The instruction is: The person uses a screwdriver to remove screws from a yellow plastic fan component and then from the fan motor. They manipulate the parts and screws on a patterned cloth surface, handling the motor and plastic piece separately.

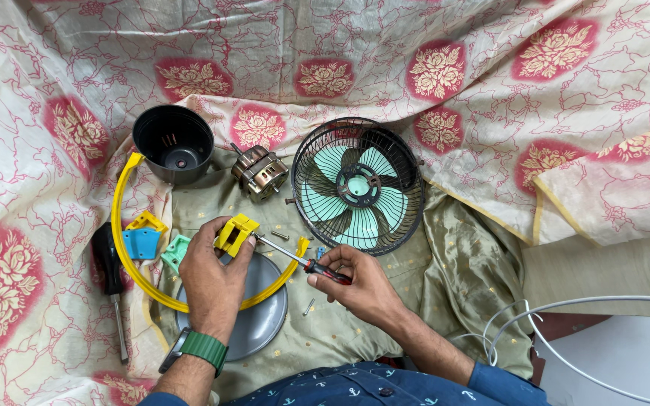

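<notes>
A: Head view. What do the two hands hold?

B: The left hand [208,274] has its fingers clamped on one yellow bracket [235,233], near the middle of the cloth [77,60]. The right hand [359,282] has its fingers closed round the red-and-black handle of one small screwdriver [302,263]; its tip meets the bracket, coming in from 4 o'clock.

A: How many screwdrivers in all?

B: Two. The second, a big screwdriver [110,282] with a black handle, lies untouched at 9 o'clock from the left hand.

A: And the fan parts?

B: One grille [359,184] with green blades inside, at 1 o'clock from the bracket. One motor [259,174] at 12 o'clock, just beside the grille. One black cup [173,143] at 11 o'clock. One yellow ring [126,240] curving from the cup down under the left hand. One grey disc [261,319] below the left hand, partly under the ring.

A: Small bits?

B: One blue piece [141,243] with a yellow clip [147,221] touching it at 9 o'clock, one green piece [175,252] beside the left hand, and two loose screws [308,307], one under the screwdriver shaft, one at 6 o'clock from it.

A: Anything else?

B: One green watch [201,348] on the left wrist, and white cable [566,331] looping at 4 o'clock.
</notes>
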